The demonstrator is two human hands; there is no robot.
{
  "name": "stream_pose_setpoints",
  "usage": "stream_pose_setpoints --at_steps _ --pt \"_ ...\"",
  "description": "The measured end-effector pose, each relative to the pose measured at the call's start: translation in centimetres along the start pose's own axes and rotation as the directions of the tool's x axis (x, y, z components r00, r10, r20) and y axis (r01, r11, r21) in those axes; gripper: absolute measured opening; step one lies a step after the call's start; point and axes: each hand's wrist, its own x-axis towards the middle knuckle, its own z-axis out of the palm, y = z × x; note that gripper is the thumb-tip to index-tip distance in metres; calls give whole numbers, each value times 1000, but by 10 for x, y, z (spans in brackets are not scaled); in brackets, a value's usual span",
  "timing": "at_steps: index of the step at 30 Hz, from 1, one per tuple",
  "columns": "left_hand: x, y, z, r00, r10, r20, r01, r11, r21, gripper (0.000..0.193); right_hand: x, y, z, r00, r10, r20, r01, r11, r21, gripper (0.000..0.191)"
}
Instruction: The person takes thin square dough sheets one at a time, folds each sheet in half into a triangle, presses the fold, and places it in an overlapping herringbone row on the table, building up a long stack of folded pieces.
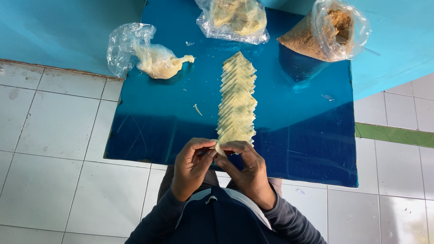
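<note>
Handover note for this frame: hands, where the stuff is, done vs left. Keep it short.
Left hand and right hand: both pinch one small pale dough piece between the fingers, at the near edge of the blue board.
Row of folded dough pieces: laid overlapping down the middle of the board, running from near the hands to the far side.
Bags at the far side: dough lump in clear bag on the left, bag of pale pieces in the centre, bag of brown crumbs on the right.
Done: the row. Left: the piece in hand; the bags look unfinished.
</note>
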Motion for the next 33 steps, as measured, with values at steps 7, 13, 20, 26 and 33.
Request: stream_pose_setpoints --at_steps 7,13,20,26,33 --pt "-1 2 7 999 31 45 -35 993 109 23 -17 30 0 938 340 67 -321 778 540 16" --pt "-4 -1 6 1000 22 23 -22 1000 -14 18 -20 39 2 915 380 132 -338 547 766 14" --pt "-6 -6 -3 999 52 -4 -53 999 -15 17 -18 31 -3 878 436 196 -368 355 859 15" --pt "-4 3 1 1000 24 12 -24 998 -51 22 -17 24 -6 897 402 184 -375 472 798 19" --pt "-3 11 9 996 17 82 -14 999 -38 30 -22 10 -4 989 140 54 -149 876 458 20"
